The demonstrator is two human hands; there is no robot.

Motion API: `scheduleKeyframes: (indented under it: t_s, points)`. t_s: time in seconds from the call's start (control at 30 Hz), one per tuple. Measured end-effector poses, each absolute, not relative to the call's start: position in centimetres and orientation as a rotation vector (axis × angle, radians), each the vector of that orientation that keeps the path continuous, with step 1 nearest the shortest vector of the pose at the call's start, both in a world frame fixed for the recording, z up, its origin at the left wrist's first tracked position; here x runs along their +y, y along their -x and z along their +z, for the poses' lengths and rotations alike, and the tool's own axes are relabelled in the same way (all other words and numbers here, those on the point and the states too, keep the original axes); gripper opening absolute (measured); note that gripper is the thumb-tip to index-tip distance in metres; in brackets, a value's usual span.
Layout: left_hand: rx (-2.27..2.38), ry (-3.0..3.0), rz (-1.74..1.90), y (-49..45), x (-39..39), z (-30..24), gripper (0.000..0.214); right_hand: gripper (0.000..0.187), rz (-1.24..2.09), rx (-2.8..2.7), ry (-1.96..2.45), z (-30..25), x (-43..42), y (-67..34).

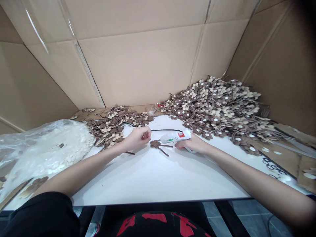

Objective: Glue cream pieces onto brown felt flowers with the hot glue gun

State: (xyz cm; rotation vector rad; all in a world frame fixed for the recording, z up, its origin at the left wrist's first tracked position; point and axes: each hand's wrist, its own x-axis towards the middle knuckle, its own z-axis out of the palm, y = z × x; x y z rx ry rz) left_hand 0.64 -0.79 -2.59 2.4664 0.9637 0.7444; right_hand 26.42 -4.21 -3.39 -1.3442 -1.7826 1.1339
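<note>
My right hand (189, 144) is wrapped round the handle of a white hot glue gun (171, 136), whose nozzle points left. Just under the nozzle tip lies a brown felt-like flower (155, 144) with two thin strips trailing from it to the right. To the left of the flower, my left hand (138, 137) is closed with its fingertips pressed together. What those fingers hold, if anything, is too small to make out. A black cord (165, 130) runs behind both hands.
Brown and cream flowers form a large pile (217, 105) at the back right and a smaller pile (116, 123) at the left. A clear plastic bag (61, 144) of white pieces rests left on the white table (153, 181). Cardboard walls (138, 65) enclose the back and sides.
</note>
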Motion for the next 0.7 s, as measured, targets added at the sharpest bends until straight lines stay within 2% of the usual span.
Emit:
scheduleKeyframes:
  t_s: [0.23, 0.7]
  points:
    - [0.997, -2.392, 0.939, -0.9, -0.9, -4.0, 0.005, 0.003, 1.118, -1.802, 1.349, -3.6, -4.0, -26.4]
    - [0.963, -2.344, 1.007, -1.1, -1.2, -5.1, 0.003, 0.004, 1.085, -1.874, 1.37, -4.0, -4.0, -26.6]
